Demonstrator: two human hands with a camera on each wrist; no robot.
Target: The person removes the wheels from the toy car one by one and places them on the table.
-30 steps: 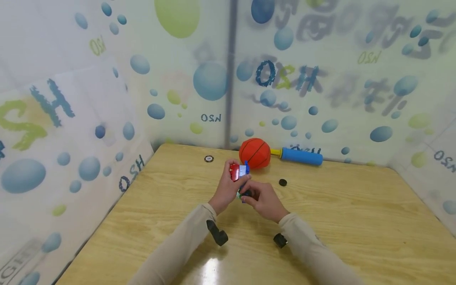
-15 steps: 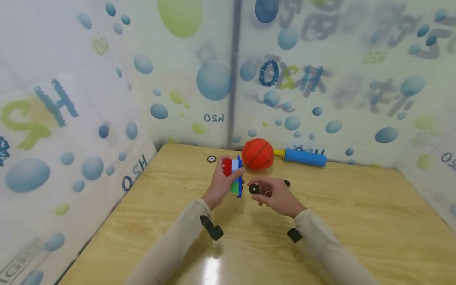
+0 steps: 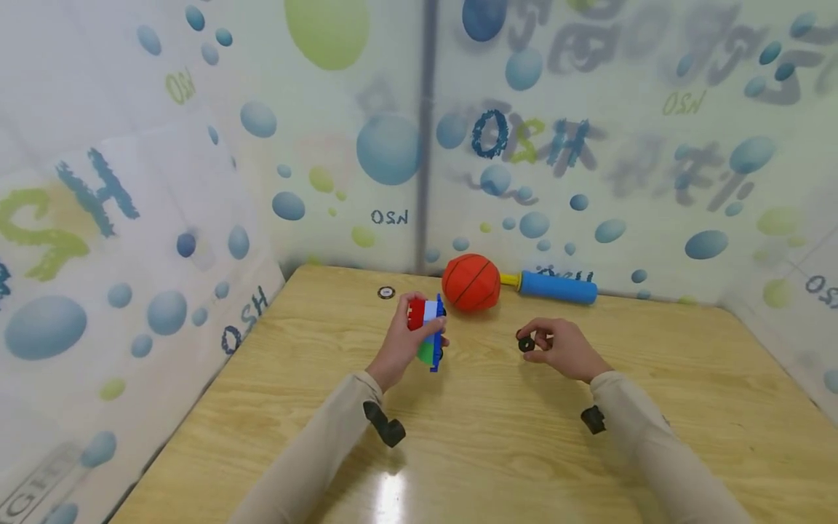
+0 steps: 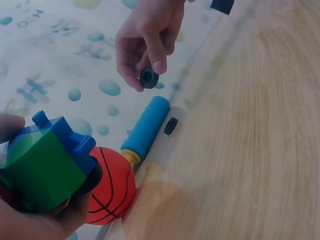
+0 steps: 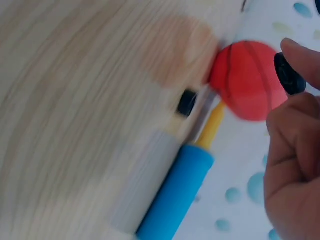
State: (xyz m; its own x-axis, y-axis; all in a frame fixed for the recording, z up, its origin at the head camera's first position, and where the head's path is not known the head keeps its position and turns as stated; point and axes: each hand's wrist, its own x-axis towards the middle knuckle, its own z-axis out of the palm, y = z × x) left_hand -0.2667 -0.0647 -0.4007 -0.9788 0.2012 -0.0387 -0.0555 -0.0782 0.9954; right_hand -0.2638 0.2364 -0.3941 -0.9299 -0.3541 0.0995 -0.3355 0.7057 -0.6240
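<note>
My left hand [image 3: 396, 346] grips a toy car [image 3: 430, 311] of red, white and green blocks on a blue base. Black wheels show along the base's right side; in the left wrist view the green block [image 4: 47, 170] faces the camera. Off to the right, my right hand [image 3: 568, 351] pinches a black toy wheel [image 5: 289, 74] between thumb and fingers, held above the table. A second black wheel [image 4: 170, 126] rests on the tabletop near the pump; in the head view the right hand and its wheel largely cover it.
A red toy basketball [image 3: 471, 282] sits at the back of the wooden table [image 3: 314, 466]. To its right lies a blue pump [image 3: 558, 287] with a yellow end. A small black-and-white disc [image 3: 386, 292] lies at the back left. Patterned walls [image 3: 327, 145] enclose the table.
The right hand has come away from the toy car with a wheel and moved right, over the loose wheel. The left hand has shifted slightly left, turning the car's base rightward.
</note>
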